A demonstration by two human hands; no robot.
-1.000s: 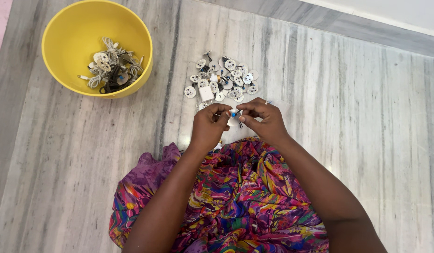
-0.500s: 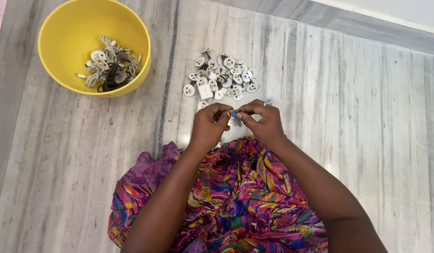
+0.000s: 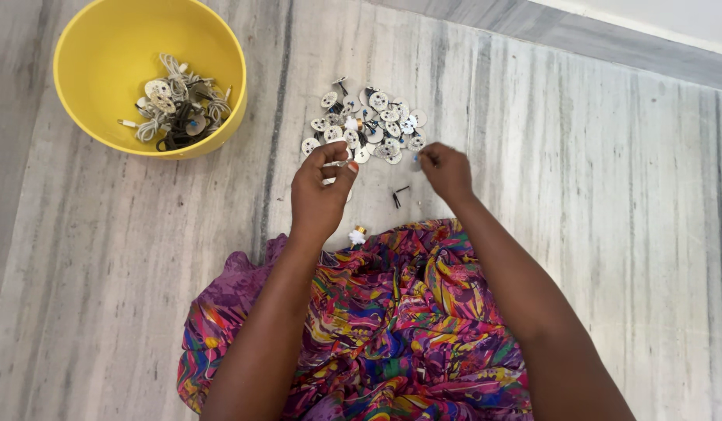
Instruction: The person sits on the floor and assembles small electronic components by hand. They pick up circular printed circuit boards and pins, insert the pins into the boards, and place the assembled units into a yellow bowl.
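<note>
A heap of small white round discs with wires (image 3: 370, 123) lies on the grey floor in front of me. My left hand (image 3: 320, 195) pinches one small white disc part (image 3: 341, 164) between thumb and fingers, just below the heap. My right hand (image 3: 447, 171) is closed at the heap's right edge, its fingertips touching a small piece I cannot make out. Between the hands a short black wire piece (image 3: 400, 193) lies on the floor. A tiny white and orange part (image 3: 357, 236) rests at the edge of my lap.
A yellow bowl (image 3: 103, 62) at the upper left holds a tangle of discs and wires (image 3: 176, 111). My colourful patterned cloth (image 3: 392, 327) covers my lap at the bottom. A lighter floor strip (image 3: 610, 43) runs along the top right.
My hands were joined together over one small piece; they have moved apart, the left keeping a disc part and the right reaching to the heap's edge. A black wire piece now lies between them.
</note>
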